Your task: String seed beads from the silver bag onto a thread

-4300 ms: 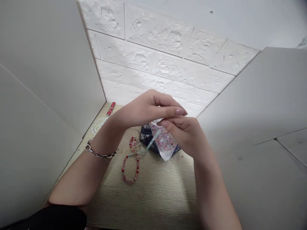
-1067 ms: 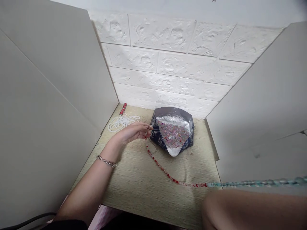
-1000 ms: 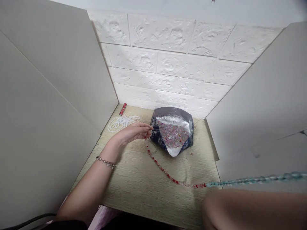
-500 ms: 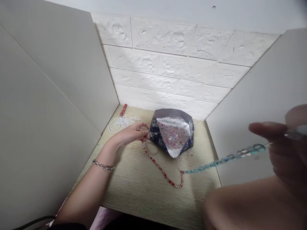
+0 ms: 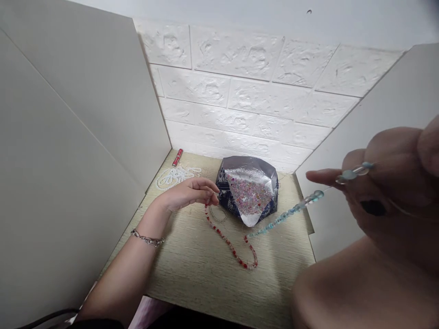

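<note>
A string of small beads stretches between my two hands, with a red and clear stretch (image 5: pixel 234 252) sagging onto the tabletop and a light blue stretch (image 5: pixel 291 212) rising to the right. My left hand (image 5: pixel 192 192) pinches the red end beside the bag. Raised close to the camera, my right hand (image 5: pixel 394 183) is closed on the thread at the blue end. A few pale blue beads (image 5: pixel 350 174) sit at its fingers, and a short bare length of thread separates them from the rest. Left of the bag stands the dark patterned, silver-lined bag (image 5: pixel 223 197) holding loose pink and clear beads (image 5: pixel 250 194).
A coil of white beads (image 5: pixel 176 177) lies at the table's back left, near a small red cylinder (image 5: pixel 177 157). A thin loop of thread or tiny beads (image 5: pixel 219 214) rests beside the bag. White panels (image 5: pixel 85 91) and a brick-patterned wall (image 5: pixel 240 91) enclose the table (image 5: pixel 192 269).
My right hand has come left and slightly up, carrying the blue stretch with it. The joint between red and blue beads has shifted left. My left hand stays nearly in place.
</note>
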A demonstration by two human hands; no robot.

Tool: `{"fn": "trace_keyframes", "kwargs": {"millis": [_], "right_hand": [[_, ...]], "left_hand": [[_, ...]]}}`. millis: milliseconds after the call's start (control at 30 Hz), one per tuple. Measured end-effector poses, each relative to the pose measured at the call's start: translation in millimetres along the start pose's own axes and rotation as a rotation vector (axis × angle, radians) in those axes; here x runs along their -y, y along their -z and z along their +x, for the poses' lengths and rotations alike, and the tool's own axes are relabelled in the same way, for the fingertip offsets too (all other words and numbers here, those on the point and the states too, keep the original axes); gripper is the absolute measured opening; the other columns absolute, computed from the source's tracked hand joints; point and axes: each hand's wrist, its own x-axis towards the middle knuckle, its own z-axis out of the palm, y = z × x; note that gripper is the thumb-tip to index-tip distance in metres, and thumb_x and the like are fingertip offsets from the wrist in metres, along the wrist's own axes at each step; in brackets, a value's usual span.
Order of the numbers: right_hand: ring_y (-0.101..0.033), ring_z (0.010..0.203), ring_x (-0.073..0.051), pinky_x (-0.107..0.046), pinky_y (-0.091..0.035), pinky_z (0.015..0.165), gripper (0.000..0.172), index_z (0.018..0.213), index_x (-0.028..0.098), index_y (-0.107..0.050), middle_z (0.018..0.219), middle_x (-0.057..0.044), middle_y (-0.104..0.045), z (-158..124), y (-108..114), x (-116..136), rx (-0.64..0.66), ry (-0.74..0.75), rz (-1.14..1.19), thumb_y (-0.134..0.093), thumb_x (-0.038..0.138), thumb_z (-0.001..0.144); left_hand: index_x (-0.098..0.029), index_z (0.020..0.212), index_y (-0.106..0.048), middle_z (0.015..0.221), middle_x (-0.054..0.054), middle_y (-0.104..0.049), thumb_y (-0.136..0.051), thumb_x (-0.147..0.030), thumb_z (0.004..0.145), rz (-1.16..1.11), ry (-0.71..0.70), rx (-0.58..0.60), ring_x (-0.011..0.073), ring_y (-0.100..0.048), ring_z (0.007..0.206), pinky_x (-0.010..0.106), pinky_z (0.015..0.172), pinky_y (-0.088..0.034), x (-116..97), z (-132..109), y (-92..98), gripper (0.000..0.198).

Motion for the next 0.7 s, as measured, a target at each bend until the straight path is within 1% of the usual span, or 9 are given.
{"fn": "trace_keyframes", "kwargs": {"millis": [33,100,200,267,400,467,533,600,700], "right_hand": [[-0.053,0.056,-0.016,-0.033,-0.047,0.053,0.046,0.071,0.028,-0.051,0.062,-0.001,-0.047,1.5,-7.3,3.9,-0.035,0.096,0.083,-0.025,0.066,0.077],[-0.051,0.052,-0.015,-0.031,-0.044,0.047,0.039,0.067,0.026,-0.055,0.058,-0.001,-0.048,3.9,-18.8,10.2,-0.001,0.141,0.180,-0.038,0.060,0.077],[-0.049,0.052,-0.012,-0.026,-0.036,0.042,0.026,0.061,0.024,-0.057,0.056,0.000,-0.051,5.6,-28.5,16.5,0.060,-0.090,0.107,-0.054,0.046,0.075],[-0.047,0.054,-0.010,-0.023,-0.033,0.043,0.024,0.060,0.023,-0.057,0.057,0.000,-0.051,6.5,-31.7,18.3,0.104,-0.207,0.037,-0.055,0.040,0.076],[-0.044,0.054,-0.008,-0.021,-0.033,0.048,0.025,0.063,0.020,-0.057,0.058,0.001,-0.050,13.5,-36.5,12.1,0.382,-0.259,-0.080,-0.050,0.037,0.081],[-0.044,0.056,-0.009,-0.022,-0.034,0.050,0.026,0.066,0.019,-0.059,0.059,0.001,-0.050,20.3,-41.0,3.6,0.540,-0.292,-0.166,-0.048,0.037,0.081],[-0.044,0.057,-0.009,-0.023,-0.033,0.051,0.028,0.068,0.018,-0.061,0.060,0.000,-0.051,28.1,-47.6,-7.2,0.692,-0.342,-0.265,-0.045,0.038,0.081],[-0.042,0.055,-0.009,-0.023,-0.032,0.051,0.031,0.071,0.017,-0.063,0.060,0.001,-0.050,35.4,-55.1,-18.4,0.792,-0.375,-0.361,-0.043,0.039,0.081],[-0.038,0.053,-0.008,-0.022,-0.030,0.050,0.033,0.076,0.017,-0.064,0.057,0.001,-0.047,43.3,-63.6,-32.2,0.857,-0.379,-0.429,-0.041,0.040,0.080]], "left_hand": [[-0.015,0.085,-0.059,0.071,0.002,-0.068,-0.061,-0.017,0.070,0.023,-0.002,-0.008,0.0111,-0.063,0.068,0.023,0.064,-0.046,0.2,0.4,-0.2,0.015],[-0.015,0.084,-0.060,0.066,0.001,-0.067,-0.061,-0.021,0.072,0.074,-0.002,-0.030,0.0098,-0.062,0.063,0.022,0.061,-0.046,0.0,1.0,-0.7,0.014],[-0.015,0.084,-0.061,0.054,-0.002,-0.062,-0.061,-0.026,0.072,0.128,0.006,-0.078,0.0081,-0.058,0.052,0.020,0.054,-0.044,-1.7,1.6,-2.0,0.016],[-0.015,0.083,-0.061,0.046,-0.005,-0.057,-0.061,-0.028,0.072,0.133,0.024,-0.118,0.0068,-0.055,0.045,0.019,0.050,-0.043,-3.7,2.0,-3.6,0.017],[-0.014,0.090,-0.059,0.045,-0.005,-0.055,-0.059,-0.028,0.074,0.132,0.089,-0.173,0.0036,-0.046,0.036,0.016,0.040,-0.036,-8.0,1.6,-8.0,0.021],[-0.015,0.098,-0.054,0.052,-0.003,-0.061,-0.059,-0.026,0.074,0.082,0.098,-0.165,0.0043,-0.048,0.038,0.016,0.040,-0.035,-8.9,0.7,-10.0,0.027],[-0.018,0.101,-0.046,0.061,-0.001,-0.065,-0.060,-0.024,0.073,-0.021,0.065,-0.125,0.0071,-0.056,0.046,0.018,0.045,-0.040,-8.5,-0.5,-11.2,0.031],[-0.020,0.095,-0.041,0.069,0.001,-0.067,-0.061,-0.021,0.074,-0.118,0.016,-0.074,0.0099,-0.061,0.055,0.021,0.053,-0.044,-7.4,-1.5,-11.6,0.029],[-0.020,0.087,-0.043,0.072,-0.001,-0.066,-0.058,-0.017,0.075,-0.179,-0.013,-0.031,0.0102,-0.064,0.061,0.021,0.057,-0.044,-5.2,-1.7,-11.3,0.020]]}}
